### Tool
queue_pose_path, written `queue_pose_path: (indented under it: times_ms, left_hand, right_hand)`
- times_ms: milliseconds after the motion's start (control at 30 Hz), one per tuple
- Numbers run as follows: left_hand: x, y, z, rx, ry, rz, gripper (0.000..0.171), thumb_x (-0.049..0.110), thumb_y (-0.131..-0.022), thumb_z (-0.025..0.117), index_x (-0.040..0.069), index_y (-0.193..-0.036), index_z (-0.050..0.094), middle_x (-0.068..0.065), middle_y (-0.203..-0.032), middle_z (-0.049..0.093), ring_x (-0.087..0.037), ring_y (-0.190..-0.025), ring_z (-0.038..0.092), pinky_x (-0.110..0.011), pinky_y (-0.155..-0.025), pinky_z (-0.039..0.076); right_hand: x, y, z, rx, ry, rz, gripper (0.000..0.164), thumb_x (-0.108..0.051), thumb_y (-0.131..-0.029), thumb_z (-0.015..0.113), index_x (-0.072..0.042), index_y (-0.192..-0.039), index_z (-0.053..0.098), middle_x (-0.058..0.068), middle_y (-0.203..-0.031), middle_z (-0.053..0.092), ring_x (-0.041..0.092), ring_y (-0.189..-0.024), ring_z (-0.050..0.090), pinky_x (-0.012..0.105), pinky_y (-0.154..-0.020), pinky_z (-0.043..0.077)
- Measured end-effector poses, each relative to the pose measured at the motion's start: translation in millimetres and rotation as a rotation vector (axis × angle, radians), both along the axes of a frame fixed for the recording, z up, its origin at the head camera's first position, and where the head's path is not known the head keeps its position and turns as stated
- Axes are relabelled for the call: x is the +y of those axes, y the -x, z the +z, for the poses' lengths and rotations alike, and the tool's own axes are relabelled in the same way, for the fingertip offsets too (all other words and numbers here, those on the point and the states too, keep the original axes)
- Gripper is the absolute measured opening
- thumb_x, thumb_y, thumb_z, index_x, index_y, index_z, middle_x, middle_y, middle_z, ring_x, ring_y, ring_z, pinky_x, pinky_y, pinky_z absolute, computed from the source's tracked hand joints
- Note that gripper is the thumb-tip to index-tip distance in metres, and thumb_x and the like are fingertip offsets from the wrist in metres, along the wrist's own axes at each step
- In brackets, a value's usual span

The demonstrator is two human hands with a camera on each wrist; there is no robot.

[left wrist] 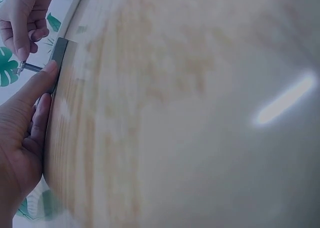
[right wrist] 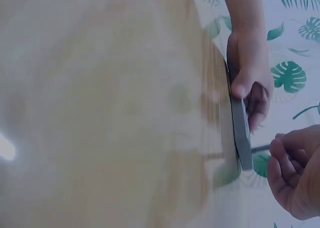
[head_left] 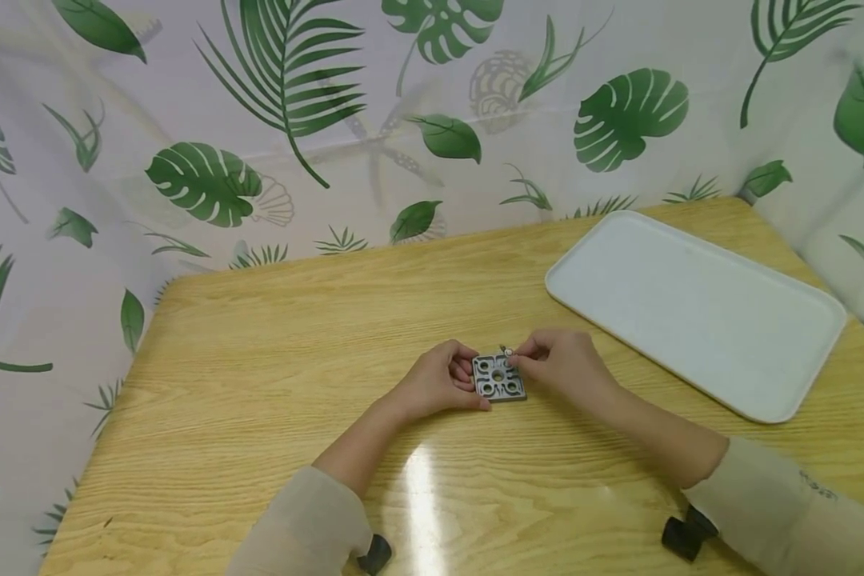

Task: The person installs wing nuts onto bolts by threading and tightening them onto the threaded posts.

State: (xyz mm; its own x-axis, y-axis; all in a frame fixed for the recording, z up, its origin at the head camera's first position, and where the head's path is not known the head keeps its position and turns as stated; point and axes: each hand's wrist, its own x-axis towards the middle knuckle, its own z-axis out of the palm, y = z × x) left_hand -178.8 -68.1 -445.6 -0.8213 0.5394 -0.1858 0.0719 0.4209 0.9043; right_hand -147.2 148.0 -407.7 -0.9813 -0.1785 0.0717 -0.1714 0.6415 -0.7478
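Note:
A small grey square metal plate [head_left: 500,387], with several round holes and raised ridges, lies on the wooden table. My left hand [head_left: 435,382] grips it from the left, thumb along the near edge and other fingers curled at the left side. My right hand [head_left: 565,366] pinches a thin metal rod [right wrist: 261,148] above the plate's far right corner. In the left wrist view, the rod's small silvery head [left wrist: 22,65] shows by the right fingertips, its shaft reaching toward the plate's upper face. Whether the tip sits in a hole is hidden.
A white rectangular tray [head_left: 698,312] rests at the right back of the wooden table [head_left: 274,344]. Behind the table hangs a leaf-patterned cloth [head_left: 374,88]. Black wrist mounts [head_left: 684,538] show under the sleeves.

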Motion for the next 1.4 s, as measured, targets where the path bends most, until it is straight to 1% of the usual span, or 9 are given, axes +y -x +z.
queue_pose_path:
  times_ms: [233,433,533,700,833,900,1067,1200,1400]
  left_hand:
    - [-1,-0.2,-0.6,-0.005,0.002,-0.003,0.067,0.014,-0.065,0.088,0.004,-0.121,0.052,-0.005,-0.100,0.056,-0.013,-0.085,0.058,-0.021,-0.075,0.054]
    - [1,0.6,-2.6,-0.006,-0.008,0.003,0.068,0.013,-0.064,0.088,0.004,-0.121,0.052,-0.006,-0.100,0.056,-0.013,-0.085,0.059,-0.021,-0.075,0.054]
    - [1,1.0,-2.8,-0.007,-0.009,0.007,0.069,0.013,-0.063,0.088,0.003,-0.121,0.052,-0.006,-0.100,0.056,-0.014,-0.085,0.058,-0.021,-0.075,0.054]
    - [1,1.5,-2.9,-0.006,-0.003,0.006,0.069,0.013,-0.063,0.089,0.003,-0.121,0.052,-0.006,-0.100,0.057,-0.014,-0.085,0.058,-0.021,-0.075,0.054]
    - [1,1.0,-3.5,-0.003,-0.003,-0.003,0.068,0.015,-0.064,0.089,0.004,-0.121,0.052,-0.005,-0.099,0.057,-0.013,-0.084,0.058,-0.021,-0.075,0.054]
    - [0,0.3,-3.7,-0.002,0.000,-0.007,0.068,0.015,-0.064,0.088,0.004,-0.121,0.052,-0.005,-0.099,0.057,-0.013,-0.084,0.058,-0.021,-0.075,0.054]
    - [0,-1.4,-3.6,0.002,0.005,-0.012,0.068,0.015,-0.065,0.088,0.004,-0.121,0.052,-0.005,-0.099,0.057,-0.012,-0.084,0.058,-0.021,-0.075,0.054]
    - [1,-1.5,-2.8,0.009,0.008,-0.009,0.068,0.015,-0.065,0.088,0.004,-0.121,0.052,-0.005,-0.099,0.057,-0.012,-0.084,0.059,-0.021,-0.075,0.054]
    - [0,0.7,-2.4,0.013,0.014,0.004,0.068,0.015,-0.064,0.088,0.004,-0.121,0.053,-0.005,-0.099,0.057,-0.013,-0.084,0.059,-0.021,-0.075,0.054]
  right_hand:
    - [-8,-8.2,-2.6,0.002,0.030,-0.076,0.013,-0.016,-0.079,0.078,-0.006,-0.077,0.070,0.004,-0.077,0.069,0.011,-0.067,0.060,0.021,-0.057,0.048]
    - [3,1.2,-2.3,-0.152,0.042,-0.039,0.023,-0.022,-0.075,0.081,-0.004,-0.085,0.070,0.004,-0.080,0.070,0.011,-0.070,0.062,0.024,-0.061,0.051]
    - [16,15.3,-1.9,-0.244,0.076,0.072,0.033,-0.020,-0.074,0.081,0.001,-0.096,0.067,0.007,-0.085,0.069,0.013,-0.074,0.063,0.026,-0.065,0.053]
    - [35,48.5,-5.1,-0.412,0.178,0.407,0.054,-0.011,-0.077,0.078,0.006,-0.123,0.056,0.013,-0.101,0.066,0.017,-0.087,0.064,0.026,-0.073,0.054]
    - [39,69.3,-6.7,-0.495,0.185,0.617,0.055,-0.012,-0.082,0.073,0.007,-0.129,0.052,0.013,-0.101,0.067,0.015,-0.086,0.063,0.026,-0.075,0.053]
    - [37,75.8,-7.4,-0.522,0.182,0.647,0.050,-0.015,-0.083,0.073,0.006,-0.125,0.057,0.012,-0.100,0.068,0.013,-0.085,0.062,0.025,-0.076,0.053]
    - [34,81.3,-11.8,-0.502,0.142,0.605,0.034,-0.019,-0.083,0.073,-0.001,-0.112,0.068,0.011,-0.109,0.069,0.009,-0.094,0.063,0.022,-0.081,0.051]
    - [34,76.3,-17.4,-0.415,0.125,0.552,0.031,-0.018,-0.084,0.072,0.000,-0.110,0.070,0.012,-0.107,0.069,0.010,-0.094,0.064,0.020,-0.080,0.051]
    - [28,55.5,-21.1,-0.346,0.196,0.313,0.026,-0.018,-0.082,0.074,0.000,-0.102,0.072,0.010,-0.101,0.071,0.009,-0.089,0.063,0.019,-0.075,0.050]
